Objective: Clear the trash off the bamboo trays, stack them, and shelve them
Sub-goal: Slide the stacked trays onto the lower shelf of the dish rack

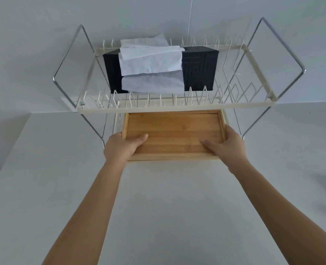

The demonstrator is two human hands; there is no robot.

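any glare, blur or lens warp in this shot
Head view: wide-angle warp bows the rack frame and splays both forearms; light is soft and even, with no harsh glare on the bamboo tray; left hand and right hand look sharp.

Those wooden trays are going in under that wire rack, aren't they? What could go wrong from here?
The bamboo trays, gripped at both ends by the left hand and right hand, are partly under the rack's upper shelf. Lifting the far edge could knock that cream front rail. A jolt to the rack might also shake the black tissue box with its loose tissue resting above.
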